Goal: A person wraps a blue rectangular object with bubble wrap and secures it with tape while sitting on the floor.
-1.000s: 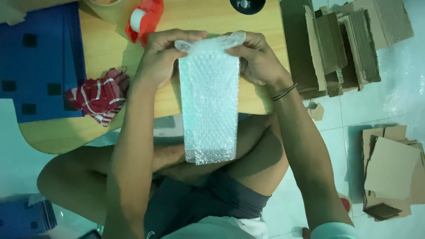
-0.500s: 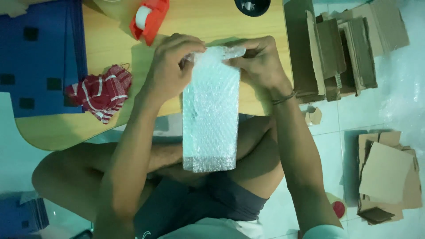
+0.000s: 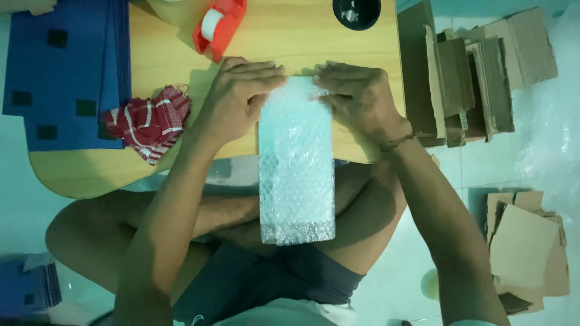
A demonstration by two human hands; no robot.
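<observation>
landmark: the wooden table (image 3: 302, 36), a low light-coloured board seen from above

1. at the table's far left edge lies a stack of blue sheets (image 3: 60, 72) with small dark square patches; it overhangs the left side of the table

2. just right of that stack, on the table's left part, sits a crumpled red-and-white checked cloth (image 3: 148, 124), touching the blue sheets' lower corner

3. toward the table's upper edge, left of centre, stands a red tape dispenser (image 3: 219, 25) carrying a white roll

4. the left hand (image 3: 241, 96) lies palm down on the table, left of centre; fingers extended and held together, almost flat; the fingertips press on the upper left corner of the bubble wrap pouch (image 3: 296, 175); it pins the pouch rather than closing round it

5. the pouch is a clear, bubbled rectangle; its top end rests on the table's near edge at centre, between the two hands; the rest hangs off the near edge over the person's crossed legs

6. the right hand (image 3: 356, 99) lies palm down, right of centre on the table, fingers slightly curled, tips pressing the pouch's upper right corner; a thin band circles the wrist

7. a round black container (image 3: 356, 12) sits at the table's upper edge, right of centre

8. off the table's right edge stand folded cardboard pieces (image 3: 471, 78); more cardboard (image 3: 525, 247) lies on the floor, well below them
</observation>
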